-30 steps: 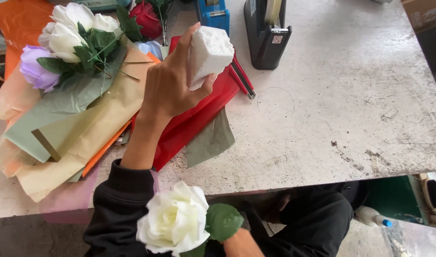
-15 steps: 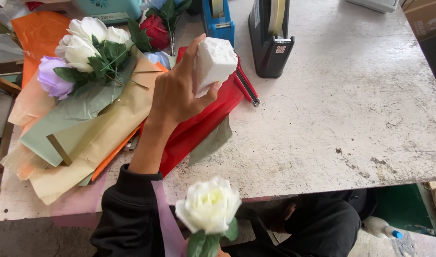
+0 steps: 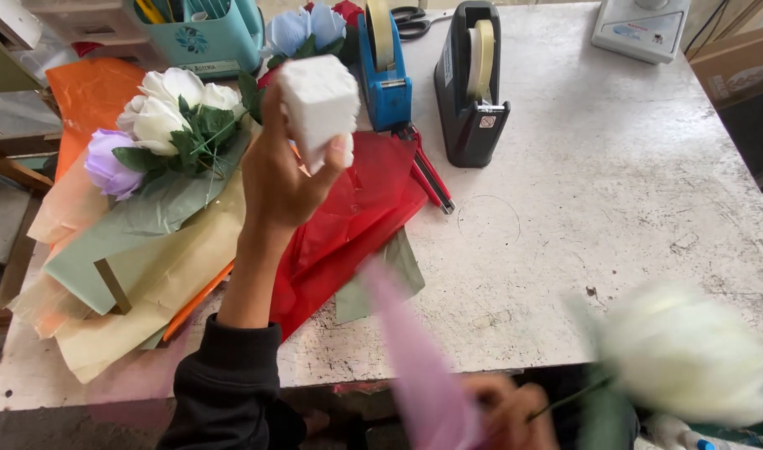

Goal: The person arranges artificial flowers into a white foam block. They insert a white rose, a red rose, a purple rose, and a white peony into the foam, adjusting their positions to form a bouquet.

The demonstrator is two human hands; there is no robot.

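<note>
Head cam: left hand (image 3: 277, 179) is up over the table (image 3: 615, 217), fingers wrapped around a white foam block (image 3: 319, 104), held above the red paper (image 3: 352, 225). Right hand (image 3: 506, 412) is low at the near edge, pretty blurred, but it's closed on the stem of a white rose (image 3: 690, 350) with a pink paper strip (image 3: 415, 350) next to it. A bouquet (image 3: 169, 125) lies on the left, and blue (image 3: 386, 71) and black (image 3: 473, 83) tape dispensers sit behind the block.
</note>
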